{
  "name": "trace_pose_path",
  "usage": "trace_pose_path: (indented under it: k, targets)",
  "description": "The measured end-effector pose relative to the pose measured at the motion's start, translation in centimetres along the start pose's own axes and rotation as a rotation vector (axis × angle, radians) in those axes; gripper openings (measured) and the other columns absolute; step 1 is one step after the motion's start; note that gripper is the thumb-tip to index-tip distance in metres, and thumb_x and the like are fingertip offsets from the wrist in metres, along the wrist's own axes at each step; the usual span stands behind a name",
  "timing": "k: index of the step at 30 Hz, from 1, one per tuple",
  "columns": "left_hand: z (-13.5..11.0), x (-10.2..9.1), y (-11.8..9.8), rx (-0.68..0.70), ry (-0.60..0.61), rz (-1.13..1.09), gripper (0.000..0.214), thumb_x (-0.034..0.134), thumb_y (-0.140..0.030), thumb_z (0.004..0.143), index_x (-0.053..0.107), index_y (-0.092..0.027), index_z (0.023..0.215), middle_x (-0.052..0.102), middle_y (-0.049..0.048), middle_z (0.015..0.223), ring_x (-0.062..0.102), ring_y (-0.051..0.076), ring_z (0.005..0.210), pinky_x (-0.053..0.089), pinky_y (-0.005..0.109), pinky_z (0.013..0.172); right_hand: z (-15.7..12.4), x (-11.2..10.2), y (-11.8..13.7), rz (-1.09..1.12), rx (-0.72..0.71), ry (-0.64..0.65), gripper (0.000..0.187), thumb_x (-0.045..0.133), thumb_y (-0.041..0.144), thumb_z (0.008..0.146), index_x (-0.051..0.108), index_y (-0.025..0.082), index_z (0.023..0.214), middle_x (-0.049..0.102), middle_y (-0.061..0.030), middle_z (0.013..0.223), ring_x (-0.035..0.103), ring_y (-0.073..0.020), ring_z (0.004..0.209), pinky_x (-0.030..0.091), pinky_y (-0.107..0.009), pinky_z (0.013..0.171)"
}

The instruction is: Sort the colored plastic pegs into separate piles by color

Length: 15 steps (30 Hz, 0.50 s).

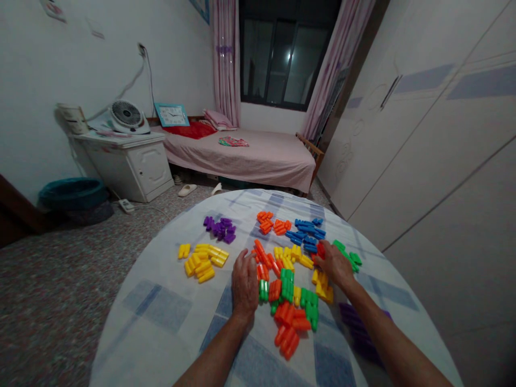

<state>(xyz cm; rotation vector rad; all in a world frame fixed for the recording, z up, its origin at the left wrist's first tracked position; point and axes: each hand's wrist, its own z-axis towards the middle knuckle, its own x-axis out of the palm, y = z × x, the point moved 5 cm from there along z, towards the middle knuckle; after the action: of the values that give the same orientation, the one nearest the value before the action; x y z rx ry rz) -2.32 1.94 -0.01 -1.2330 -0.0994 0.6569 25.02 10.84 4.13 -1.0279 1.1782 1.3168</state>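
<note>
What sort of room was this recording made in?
Most likely a bedroom in a home: a made-up bed stands beneath a curtained window, a tall white wardrobe lines the right side, and a small white cabinet holds a fan.

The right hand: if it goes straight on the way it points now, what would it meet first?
The right hand would likely meet the red plastic block first, right at its fingertips, though depth is unclear. The blue blocks lie farther along.
</note>
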Motion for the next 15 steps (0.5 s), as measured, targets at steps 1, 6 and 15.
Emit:
trace_pose_path:
  k: [1, 6, 15]
  targets:
    - [0.0, 0.0, 0.0, 0.002, 0.0, -0.003, 0.038, 0.029, -0.034, 0.095, 0.062, -0.019, 0.107, 0.053, 0.0098, 0.127, 0.046, 0.02, 0.124, 0.034, 0.043, 0.108, -0.1, -0.2, 0.0, 0.004, -0.002, -0.006, 0.044, 0.05, 0.03, 0.083, 0.049, 0.018, 0.125, 0.064, -0.0116, 0.104, 0.061, -0.0229, 0.09, 0.042, -0.03, 0.068]
    - [-0.1, 0.0, 0.0, -0.001, -0.012, -0.015, 0.036, 0.031, -0.034, 0.095, 0.062, -0.019, 0.105, 0.054, 0.0096, 0.128, 0.047, 0.021, 0.123, 0.035, 0.044, 0.107, -0.4, -1.0, -0.1, 0.034, 0.031, -0.022, 0.029, 0.045, 0.026, 0.085, 0.057, 0.018, 0.111, 0.066, -0.0094, 0.098, 0.062, -0.0216, 0.083, 0.041, -0.029, 0.063]
    - [-0.1, 0.1, -0.1, -0.045, 0.006, -0.045, 0.035, 0.031, -0.033, 0.095, 0.062, -0.019, 0.105, 0.053, 0.0094, 0.127, 0.048, 0.021, 0.122, 0.036, 0.044, 0.107, 0.9, -0.8, 0.4, -0.094, -0.03, 0.07, 0.047, 0.049, 0.035, 0.084, 0.052, 0.015, 0.127, 0.06, -0.0164, 0.117, 0.056, -0.0301, 0.106, 0.043, -0.037, 0.079]
